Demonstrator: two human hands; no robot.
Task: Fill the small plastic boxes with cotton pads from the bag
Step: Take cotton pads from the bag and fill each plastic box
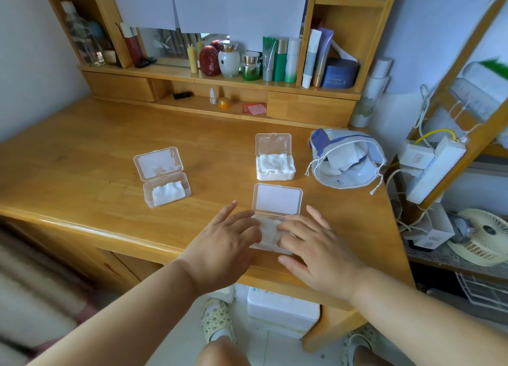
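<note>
Three small clear plastic boxes stand open on the wooden desk. The nearest box (277, 203) has its lid up, and both hands rest over its tray, fingers spread on the white cotton pads inside. My left hand (225, 244) covers the tray's left side, my right hand (316, 244) its right side. A second box (275, 159) behind it is heaped with pads. The third box (165, 178), to the left, holds a low stack of pads. The open drawstring bag (346, 159) of cotton pads lies at the right.
A shelf unit at the back carries cosmetics bottles (277, 60) and jars. A power strip (431, 167) with cables and a small fan (483, 239) sit off the desk's right edge. The desk's front edge (110, 228) runs just under my wrists.
</note>
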